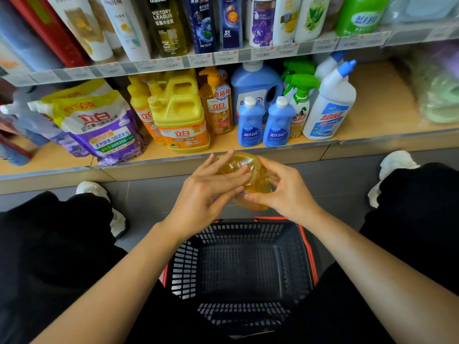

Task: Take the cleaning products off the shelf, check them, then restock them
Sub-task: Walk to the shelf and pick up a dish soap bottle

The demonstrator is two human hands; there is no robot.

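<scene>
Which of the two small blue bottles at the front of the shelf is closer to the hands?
The left small blue bottle of the pair. It stands almost straight above the amber bottle held by both hands; its twin sits farther right, beside the green-trigger spray bottle.

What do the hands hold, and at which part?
Both hands, left hand and right hand, hold a clear yellow bottle by its sides, above the basket.

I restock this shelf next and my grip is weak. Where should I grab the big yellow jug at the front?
Probably by the moulded loop handle on top of the yellow jug, reaching in from the front and above. Its body looks wide, with bottles close on both sides.
</scene>
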